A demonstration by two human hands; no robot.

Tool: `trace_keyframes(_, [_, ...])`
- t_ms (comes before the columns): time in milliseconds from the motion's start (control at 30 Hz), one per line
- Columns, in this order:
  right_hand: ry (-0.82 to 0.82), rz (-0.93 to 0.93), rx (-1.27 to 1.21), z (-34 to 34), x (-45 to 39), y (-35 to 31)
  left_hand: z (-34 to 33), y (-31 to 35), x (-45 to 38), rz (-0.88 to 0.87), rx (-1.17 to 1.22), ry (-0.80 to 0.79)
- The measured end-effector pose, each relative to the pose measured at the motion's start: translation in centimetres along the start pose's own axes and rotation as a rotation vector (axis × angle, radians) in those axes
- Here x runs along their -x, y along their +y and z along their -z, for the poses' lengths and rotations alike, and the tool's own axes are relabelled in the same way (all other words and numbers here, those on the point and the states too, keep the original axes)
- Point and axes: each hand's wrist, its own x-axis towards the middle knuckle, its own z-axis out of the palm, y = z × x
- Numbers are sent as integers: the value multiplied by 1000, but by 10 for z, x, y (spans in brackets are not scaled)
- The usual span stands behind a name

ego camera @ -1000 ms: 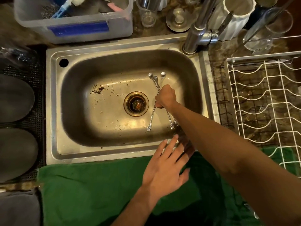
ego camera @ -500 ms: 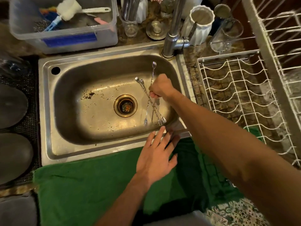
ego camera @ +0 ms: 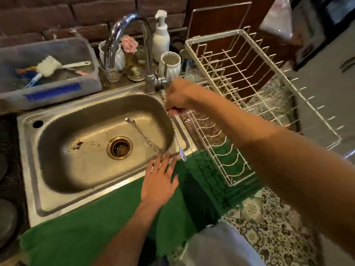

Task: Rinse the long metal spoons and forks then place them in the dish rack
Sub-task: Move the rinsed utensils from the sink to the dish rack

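Right hand [ego camera: 177, 95]: pinches a fork [ego camera: 177, 135], tines down; lower it gently into the rack [ego camera: 247, 104], at 3 o'clock
Left hand [ego camera: 160, 181]: spread flat

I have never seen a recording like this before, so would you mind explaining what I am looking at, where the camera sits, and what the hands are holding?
There is no machine here: a person wears one wide-angle camera on the head, looking down at their own two bare hands at a kitchen sink. The right hand is raised near the faucet and grips a long metal fork, prongs pointing down above the sink's right rim. The left hand lies flat, fingers straight, at the sink's front edge over a green towel; it holds nothing. More long cutlery lies in the basin beside the drain. To the right stands a white wire dish rack; no cutlery shows in it. A plastic tub with brushes sits behind the sink.
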Motion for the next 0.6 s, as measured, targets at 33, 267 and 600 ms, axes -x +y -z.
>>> trace_keyframes(33, [5, 3, -42, 13, 12, -3, 0, 0, 0, 5, 1, 1])
trace_keyframes(267, [122, -13, -33, 110, 74, 5, -1, 1, 2, -1, -3, 1])
trace_keyframes(600, [247, -197, 339, 143, 91, 128, -4, -1, -1, -7, 2, 25])
